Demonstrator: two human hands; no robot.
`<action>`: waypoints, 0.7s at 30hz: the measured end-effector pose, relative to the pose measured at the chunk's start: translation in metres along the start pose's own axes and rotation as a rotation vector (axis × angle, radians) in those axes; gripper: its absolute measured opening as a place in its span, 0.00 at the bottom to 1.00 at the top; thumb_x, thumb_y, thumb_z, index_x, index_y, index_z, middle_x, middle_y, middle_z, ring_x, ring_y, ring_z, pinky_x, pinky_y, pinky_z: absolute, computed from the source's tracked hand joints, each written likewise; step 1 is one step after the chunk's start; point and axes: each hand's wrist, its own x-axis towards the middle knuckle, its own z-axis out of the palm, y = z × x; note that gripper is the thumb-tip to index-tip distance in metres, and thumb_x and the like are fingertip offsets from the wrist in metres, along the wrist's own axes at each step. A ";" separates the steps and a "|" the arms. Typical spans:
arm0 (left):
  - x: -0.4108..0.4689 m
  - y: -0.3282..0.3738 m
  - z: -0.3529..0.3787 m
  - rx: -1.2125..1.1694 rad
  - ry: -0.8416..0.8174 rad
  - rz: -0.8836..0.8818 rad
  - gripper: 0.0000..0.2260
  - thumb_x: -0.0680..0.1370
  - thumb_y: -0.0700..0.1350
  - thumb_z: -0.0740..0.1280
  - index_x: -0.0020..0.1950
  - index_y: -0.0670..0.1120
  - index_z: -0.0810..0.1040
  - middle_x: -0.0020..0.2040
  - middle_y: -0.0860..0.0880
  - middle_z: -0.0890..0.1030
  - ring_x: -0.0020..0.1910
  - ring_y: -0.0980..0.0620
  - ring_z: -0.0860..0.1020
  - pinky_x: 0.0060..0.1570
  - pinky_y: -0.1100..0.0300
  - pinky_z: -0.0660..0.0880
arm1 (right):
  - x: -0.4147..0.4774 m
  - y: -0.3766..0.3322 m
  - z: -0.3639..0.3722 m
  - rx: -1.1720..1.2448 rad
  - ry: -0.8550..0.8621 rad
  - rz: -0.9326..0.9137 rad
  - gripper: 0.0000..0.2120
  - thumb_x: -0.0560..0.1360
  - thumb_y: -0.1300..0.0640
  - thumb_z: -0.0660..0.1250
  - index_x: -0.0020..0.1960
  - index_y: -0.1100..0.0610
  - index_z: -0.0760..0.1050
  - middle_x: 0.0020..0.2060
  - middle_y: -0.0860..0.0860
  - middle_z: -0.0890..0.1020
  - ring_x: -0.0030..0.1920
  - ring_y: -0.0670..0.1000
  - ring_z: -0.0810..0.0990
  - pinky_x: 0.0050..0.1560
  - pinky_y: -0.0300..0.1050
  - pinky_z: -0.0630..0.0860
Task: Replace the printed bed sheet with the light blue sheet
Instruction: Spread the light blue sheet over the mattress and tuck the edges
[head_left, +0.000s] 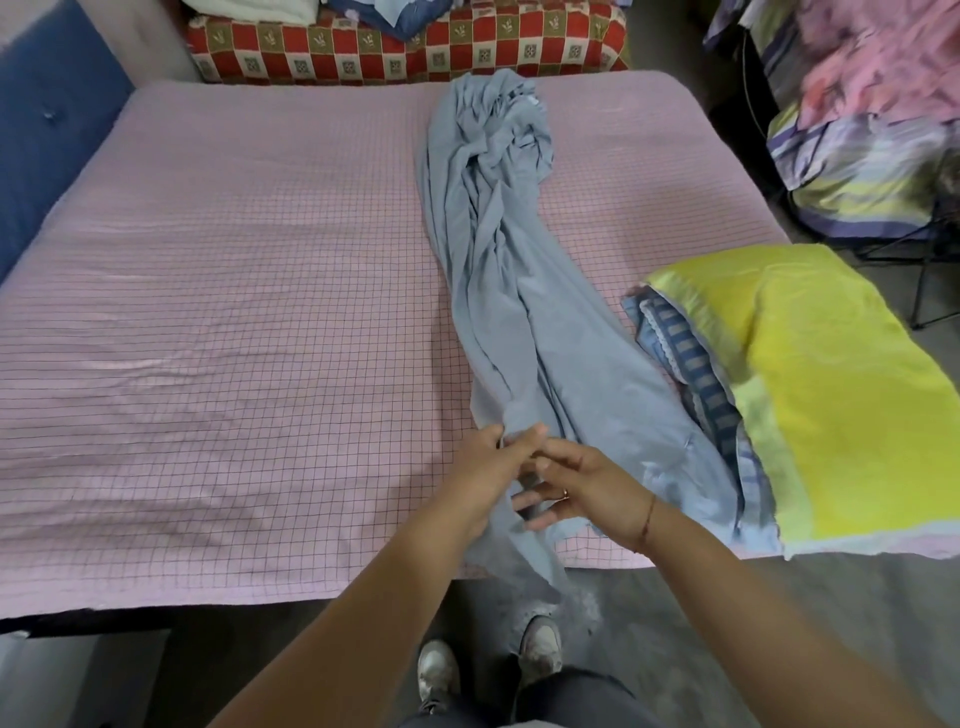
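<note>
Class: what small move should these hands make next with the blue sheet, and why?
The light blue sheet lies bunched lengthwise across the mattress; the left hand grips its near end, the right hand touches it alongside. So probably draw the hands apart to spread it.

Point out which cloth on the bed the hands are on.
The light blue sheet, bunched lengthwise: left hand and right hand are at its near end. The yellow cloth and striped cloth lie untouched.

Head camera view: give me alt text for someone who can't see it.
A person's left hand grips the near end of a bunched light blue sheet stretched across a pink checked bed, with the right hand alongside it. A yellow pillow sits on the bed's near right corner.
</note>
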 end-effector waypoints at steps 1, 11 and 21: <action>0.000 -0.001 -0.002 0.001 0.018 -0.001 0.21 0.76 0.58 0.69 0.62 0.45 0.76 0.54 0.48 0.83 0.54 0.51 0.81 0.55 0.55 0.78 | 0.000 0.001 0.001 -0.029 -0.019 0.005 0.13 0.82 0.61 0.59 0.62 0.55 0.77 0.53 0.60 0.81 0.47 0.57 0.83 0.44 0.48 0.81; -0.009 -0.012 -0.009 -0.054 0.216 0.153 0.02 0.78 0.42 0.68 0.50 0.48 0.77 0.50 0.47 0.83 0.50 0.50 0.82 0.48 0.60 0.77 | 0.016 0.014 0.005 -0.125 0.246 -0.077 0.07 0.76 0.57 0.69 0.51 0.60 0.80 0.43 0.56 0.82 0.45 0.50 0.80 0.49 0.40 0.79; -0.020 -0.012 -0.008 0.022 0.076 0.191 0.19 0.80 0.37 0.63 0.42 0.60 0.84 0.44 0.56 0.85 0.49 0.56 0.83 0.53 0.63 0.78 | 0.025 0.015 0.007 -0.097 0.315 -0.047 0.16 0.73 0.50 0.72 0.37 0.58 0.70 0.32 0.56 0.70 0.34 0.50 0.71 0.37 0.40 0.71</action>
